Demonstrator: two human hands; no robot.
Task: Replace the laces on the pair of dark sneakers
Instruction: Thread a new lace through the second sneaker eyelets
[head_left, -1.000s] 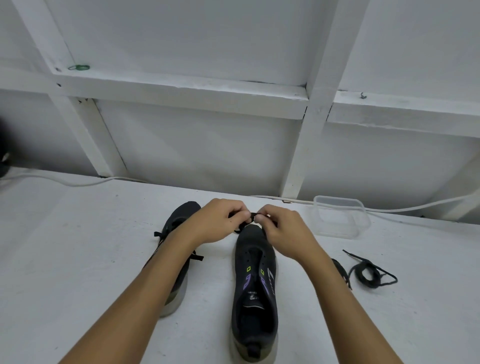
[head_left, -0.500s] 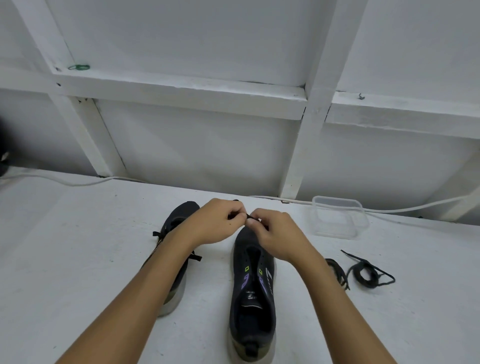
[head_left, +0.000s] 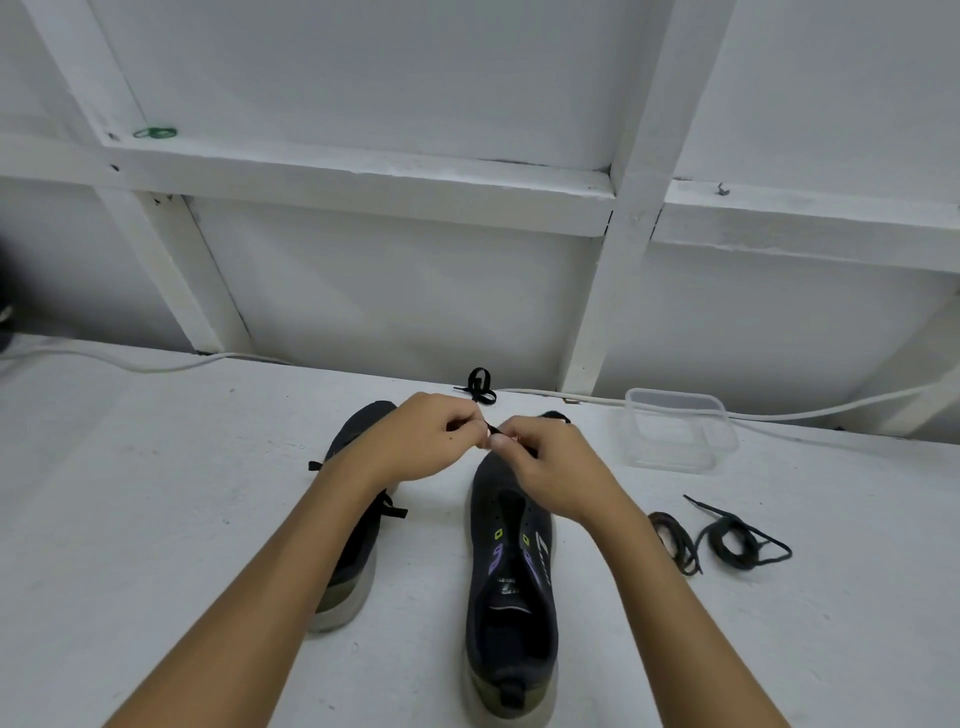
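Both hands — left (head_left: 415, 441), right (head_left: 550, 467) — have their fingers pinched on a black lace (head_left: 480, 384) at frame centre, above the unlaced shoe's (head_left: 511, 571) toe. Judged best: keep the lace flat, untwist it, then feed the tip through the lowest eyelet — the shoe is dark with purple accents and empty eyelets.

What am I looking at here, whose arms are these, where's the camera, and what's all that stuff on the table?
There is no machine: the camera sits on a person's head, looking forward and down, so the two bare arms are the wearer's own. On the white table stand two dark sneakers: the right sneaker has no lace, and the left sneaker lies partly under the left arm. The left hand and right hand pinch a black lace above the right sneaker's toe. To the right lie a coiled dark lace and a clear plastic container.
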